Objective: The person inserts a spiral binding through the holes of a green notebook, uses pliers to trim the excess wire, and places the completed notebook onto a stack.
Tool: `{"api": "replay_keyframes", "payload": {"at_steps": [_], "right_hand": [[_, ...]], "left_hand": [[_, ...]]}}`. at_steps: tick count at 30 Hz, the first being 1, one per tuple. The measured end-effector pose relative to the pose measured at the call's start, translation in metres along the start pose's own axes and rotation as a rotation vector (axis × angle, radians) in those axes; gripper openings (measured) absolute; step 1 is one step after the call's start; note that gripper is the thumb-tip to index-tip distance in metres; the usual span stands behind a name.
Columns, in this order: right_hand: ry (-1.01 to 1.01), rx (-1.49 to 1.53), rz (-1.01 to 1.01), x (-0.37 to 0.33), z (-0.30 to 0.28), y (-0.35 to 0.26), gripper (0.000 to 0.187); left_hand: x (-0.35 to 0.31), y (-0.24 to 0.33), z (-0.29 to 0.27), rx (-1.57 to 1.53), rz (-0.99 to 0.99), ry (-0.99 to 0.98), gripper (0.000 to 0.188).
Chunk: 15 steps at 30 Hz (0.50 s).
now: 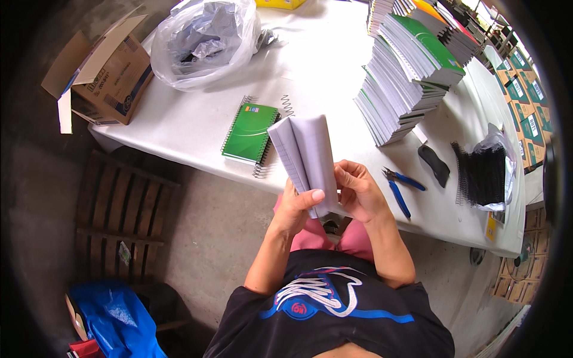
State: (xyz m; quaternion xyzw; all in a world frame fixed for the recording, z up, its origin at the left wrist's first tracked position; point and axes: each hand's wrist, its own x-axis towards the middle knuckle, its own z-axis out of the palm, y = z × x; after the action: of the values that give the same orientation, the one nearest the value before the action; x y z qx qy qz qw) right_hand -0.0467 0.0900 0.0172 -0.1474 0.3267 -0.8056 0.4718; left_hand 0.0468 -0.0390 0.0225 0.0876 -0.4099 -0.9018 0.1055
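Both my hands hold a notebook (313,149) in front of me, its lined pages bent open and curling over. My left hand (298,206) grips it from the left, the thumb pressed across the pages near the lower end. On the other side, the fingers of my right hand (358,191) pinch its right edge. Beyond it on the table lies a small stack of green spiral notebooks (249,131). A loose wire spiral (287,105) rests beside that stack. Blue-handled pliers (401,188) lie to the right of my right hand.
Tall stacks of unbound notebooks (412,65) stand at the right of the white table (191,131). Near them are a dark curved object (434,166) and a bundle of black spirals (484,173). A clear plastic bag (206,45) and an open cardboard box (116,80) sit at the left.
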Motion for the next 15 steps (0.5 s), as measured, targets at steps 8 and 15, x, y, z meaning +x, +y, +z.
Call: {"api": "replay_keyframes", "payload": {"at_steps": [8, 15], "right_hand": [[0.235, -0.274, -0.179, -0.044, -0.017, -0.031, 0.021], [0.399, -0.293, -0.479, -0.103, -0.038, -0.062, 0.021]], "left_hand": [[0.029, 0.089, -0.049, 1.146, 0.536, 0.455, 0.103], [0.063, 0.096, -0.063, 1.836, -0.016, 0.702, 0.098]]}}
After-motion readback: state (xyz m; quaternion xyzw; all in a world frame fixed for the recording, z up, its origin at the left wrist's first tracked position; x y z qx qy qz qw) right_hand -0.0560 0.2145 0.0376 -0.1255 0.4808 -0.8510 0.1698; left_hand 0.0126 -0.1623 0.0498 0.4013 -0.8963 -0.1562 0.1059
